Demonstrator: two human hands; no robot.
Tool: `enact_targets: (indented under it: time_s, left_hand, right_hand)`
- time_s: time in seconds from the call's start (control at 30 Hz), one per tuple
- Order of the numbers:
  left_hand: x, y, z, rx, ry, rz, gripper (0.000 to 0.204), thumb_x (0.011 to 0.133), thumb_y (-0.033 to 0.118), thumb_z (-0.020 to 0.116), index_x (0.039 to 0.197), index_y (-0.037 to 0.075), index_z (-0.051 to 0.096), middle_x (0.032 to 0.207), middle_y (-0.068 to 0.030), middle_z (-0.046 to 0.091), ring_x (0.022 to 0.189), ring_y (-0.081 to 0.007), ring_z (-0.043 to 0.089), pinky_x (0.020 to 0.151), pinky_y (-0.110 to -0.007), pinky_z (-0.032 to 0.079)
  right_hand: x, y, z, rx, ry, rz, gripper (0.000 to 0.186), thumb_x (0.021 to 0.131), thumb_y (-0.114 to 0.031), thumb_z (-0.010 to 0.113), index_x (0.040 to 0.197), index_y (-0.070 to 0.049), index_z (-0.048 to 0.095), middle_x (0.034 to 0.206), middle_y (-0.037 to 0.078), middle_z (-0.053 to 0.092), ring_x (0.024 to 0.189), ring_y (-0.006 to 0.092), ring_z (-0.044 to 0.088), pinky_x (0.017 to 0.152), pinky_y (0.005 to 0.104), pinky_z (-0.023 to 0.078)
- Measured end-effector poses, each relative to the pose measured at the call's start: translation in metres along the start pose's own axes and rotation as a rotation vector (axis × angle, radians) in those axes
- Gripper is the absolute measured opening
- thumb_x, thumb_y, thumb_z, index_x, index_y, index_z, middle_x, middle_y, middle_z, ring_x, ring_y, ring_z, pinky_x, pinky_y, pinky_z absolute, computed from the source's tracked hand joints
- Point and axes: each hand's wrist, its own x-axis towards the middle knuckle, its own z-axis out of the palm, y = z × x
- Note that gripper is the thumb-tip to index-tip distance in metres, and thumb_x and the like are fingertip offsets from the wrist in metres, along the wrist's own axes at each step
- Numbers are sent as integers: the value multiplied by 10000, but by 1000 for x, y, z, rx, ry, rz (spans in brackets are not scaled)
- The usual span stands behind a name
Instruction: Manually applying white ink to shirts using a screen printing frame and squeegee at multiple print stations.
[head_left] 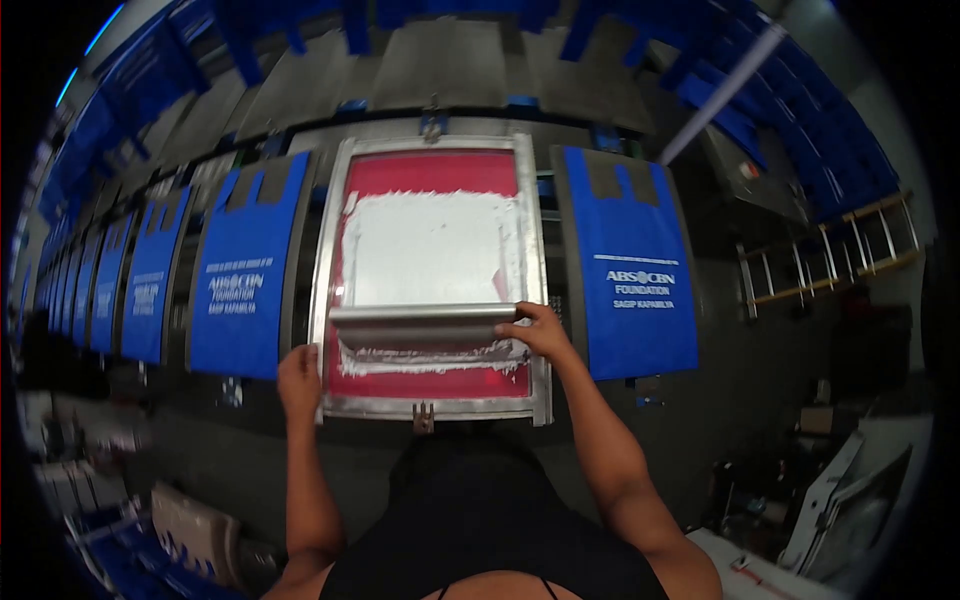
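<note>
A silk-screen printing frame (332, 240) with a metal border and red mesh lies in front of me. White ink (430, 235) covers much of its middle, with ragged edges. Across the lower part of the mesh rests a long metal squeegee (420, 322). My right hand (532, 332) is closed on the squeegee's right end, thumb and fingers pinching it. At the frame's lower left edge is my left hand (298, 378), its fingers curled against the metal rail. What lies under the mesh is hidden.
Printed blue bags lie flat on grey boards: one bag (637, 270) at right, another bag (240, 275) and several more at left. Metal clamps (424, 417) hold the frame's ends. More blue bags hang over boards behind. A ladder (830, 255) lies at far right.
</note>
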Motion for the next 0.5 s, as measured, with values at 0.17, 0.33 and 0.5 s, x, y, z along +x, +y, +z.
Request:
enact_targets:
  time_s: [0.17,0.33,0.5]
  left_hand:
    - [49,-88,6,-134,-106,-63,490,962,285,490,1302,-66,446,1307,-196,514,1211,-240,483,1019,-296,348]
    - [25,-31,-9,-369,-84,-75,463,964,234,499,1301,-77,443,1244,-169,552,1097,-200,536,949,-298,405]
    - [-2,37,12,-445,3,101,423,958,198,512,1287,-64,467,1189,-151,584,1060,-177,543,908,-289,421]
  right_hand:
    - [19,5,34,165,42,28,371,659,-163,822,936,23,662,822,63,652,766,138,609,701,275,493]
    - [-12,-4,-5,243,119,0,425,639,-227,826,954,8,664,834,56,662,772,126,612,705,269,484]
    - [-86,-22,-73,108,235,-135,370,636,-237,813,892,-6,676,789,49,654,753,118,591,701,280,472]
